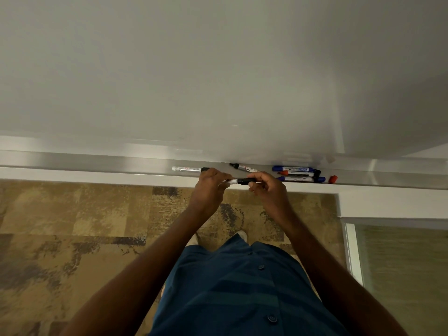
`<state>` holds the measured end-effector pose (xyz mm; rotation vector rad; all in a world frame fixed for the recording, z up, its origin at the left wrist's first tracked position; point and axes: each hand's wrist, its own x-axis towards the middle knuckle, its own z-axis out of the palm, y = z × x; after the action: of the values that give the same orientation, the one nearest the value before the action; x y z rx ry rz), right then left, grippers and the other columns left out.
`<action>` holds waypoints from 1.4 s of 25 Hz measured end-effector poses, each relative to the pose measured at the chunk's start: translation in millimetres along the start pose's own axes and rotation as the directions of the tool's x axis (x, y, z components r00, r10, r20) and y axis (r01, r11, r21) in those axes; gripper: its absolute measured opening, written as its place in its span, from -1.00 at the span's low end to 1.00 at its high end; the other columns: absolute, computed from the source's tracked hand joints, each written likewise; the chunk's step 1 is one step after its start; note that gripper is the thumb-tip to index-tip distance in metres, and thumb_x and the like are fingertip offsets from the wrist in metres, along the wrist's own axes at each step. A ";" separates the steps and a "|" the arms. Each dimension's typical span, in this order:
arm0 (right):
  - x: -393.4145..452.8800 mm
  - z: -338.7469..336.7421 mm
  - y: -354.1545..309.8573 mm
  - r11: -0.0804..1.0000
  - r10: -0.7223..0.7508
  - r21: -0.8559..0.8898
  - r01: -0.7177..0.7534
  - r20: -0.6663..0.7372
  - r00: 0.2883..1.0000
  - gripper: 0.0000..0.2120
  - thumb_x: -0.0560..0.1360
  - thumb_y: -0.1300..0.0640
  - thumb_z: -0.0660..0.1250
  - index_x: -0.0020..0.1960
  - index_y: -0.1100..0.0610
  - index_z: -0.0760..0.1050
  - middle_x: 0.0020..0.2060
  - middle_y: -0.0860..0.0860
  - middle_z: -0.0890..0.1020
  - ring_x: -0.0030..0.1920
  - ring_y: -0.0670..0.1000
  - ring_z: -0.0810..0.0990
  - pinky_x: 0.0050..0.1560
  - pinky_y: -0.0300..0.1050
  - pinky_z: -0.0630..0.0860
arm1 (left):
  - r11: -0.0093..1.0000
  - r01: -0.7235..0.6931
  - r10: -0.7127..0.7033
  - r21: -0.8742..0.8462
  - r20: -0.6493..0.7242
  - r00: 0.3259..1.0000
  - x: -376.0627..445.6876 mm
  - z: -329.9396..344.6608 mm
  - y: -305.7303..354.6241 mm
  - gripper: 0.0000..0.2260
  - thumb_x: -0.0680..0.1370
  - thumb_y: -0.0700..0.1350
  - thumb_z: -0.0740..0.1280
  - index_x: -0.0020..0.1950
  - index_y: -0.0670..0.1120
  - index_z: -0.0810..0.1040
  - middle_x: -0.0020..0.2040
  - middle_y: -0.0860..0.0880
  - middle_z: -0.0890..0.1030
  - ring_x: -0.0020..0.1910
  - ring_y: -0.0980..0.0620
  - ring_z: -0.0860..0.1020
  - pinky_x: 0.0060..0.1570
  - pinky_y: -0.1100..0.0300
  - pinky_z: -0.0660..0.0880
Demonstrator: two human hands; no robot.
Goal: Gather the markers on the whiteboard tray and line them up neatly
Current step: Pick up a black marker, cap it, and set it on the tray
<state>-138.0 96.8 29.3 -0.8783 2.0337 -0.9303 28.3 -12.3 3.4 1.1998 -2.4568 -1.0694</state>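
Over the tray (97, 163), both hands, left (210, 187) and right (266, 187), pinch one marker (238, 181); it should go level beside the grouped markers (297, 174), ends flush.

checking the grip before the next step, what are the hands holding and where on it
Both hands hold one marker level above the tray: the left hand grips its white barrel end, the right hand its black cap end.

Both arms reach forward, left grip (210, 185) and right grip (265, 185) close together, fingers curled, pinching
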 end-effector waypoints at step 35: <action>-40.9 59.8 -8.0 0.730 -0.345 -0.568 0.380 0.174 0.922 -0.70 0.65 -0.12 0.21 0.15 0.10 0.51 -0.13 0.03 0.67 -0.22 -0.01 0.60 -0.24 -0.16 0.54 | 0.973 -0.173 0.162 0.151 0.086 0.983 -62.4 -52.4 -25.0 -0.76 0.61 -0.25 0.33 0.26 -0.12 0.62 0.16 -0.12 0.63 0.14 -0.09 0.54 0.05 0.01 0.57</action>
<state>-66.2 106.0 20.5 -1.6757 2.1729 -0.4248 108.3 -2.8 31.5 0.9877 -2.6872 -0.9028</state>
